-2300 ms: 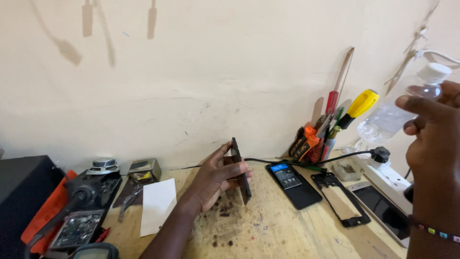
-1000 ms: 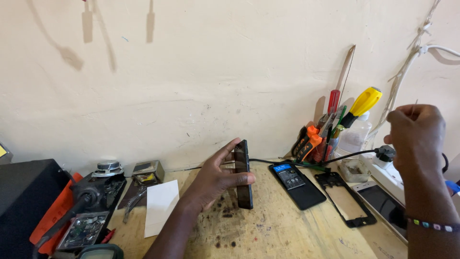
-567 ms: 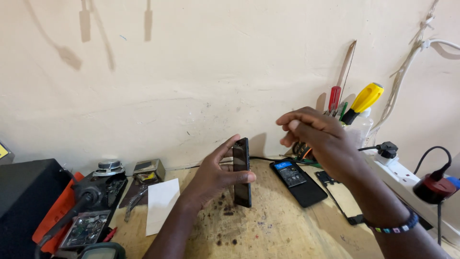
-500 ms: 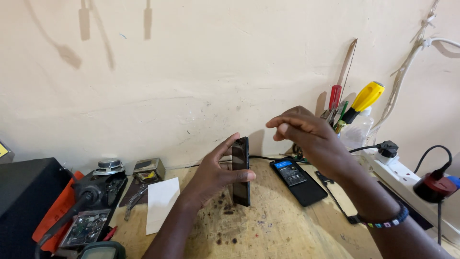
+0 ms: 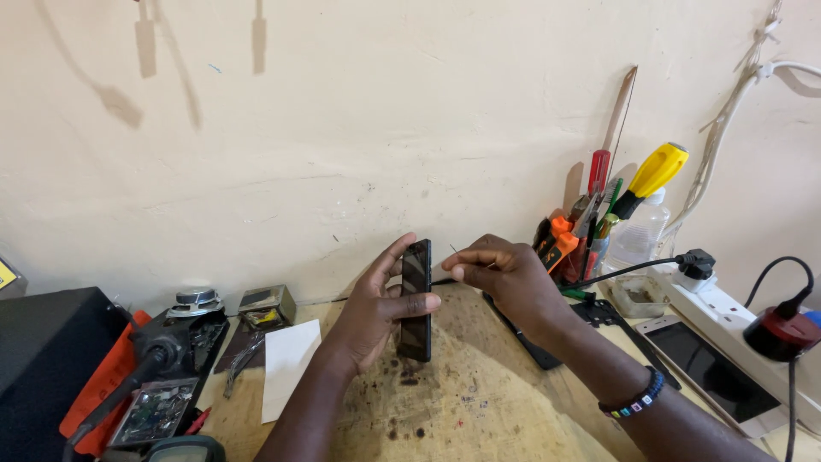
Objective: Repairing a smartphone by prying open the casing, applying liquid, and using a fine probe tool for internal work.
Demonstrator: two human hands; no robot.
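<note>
Head view: the left hand [image 5: 376, 312] grips a black phone [image 5: 416, 299] that stands upright on its lower end on the plywood counter [image 5: 479, 411], thumb across its dark face and fingers behind. The right hand [image 5: 505, 278] is just beside the phone's upper edge, thumb and forefinger pinched tight on something thin — too small to make out. A beaded bracelet [image 5: 634, 400] circles that wrist. Behind the right hand, a cluster of tools stands against the wall, a yellow-handled screwdriver [image 5: 652, 175] and a red-handled one [image 5: 599, 171] among them. A white power strip [image 5: 727, 304] lies far right, plugs in it. Left of the phone — a white paper slip [image 5: 286, 368], tweezers [image 5: 239, 366], and an orange tray of parts [image 5: 111, 389].
</note>
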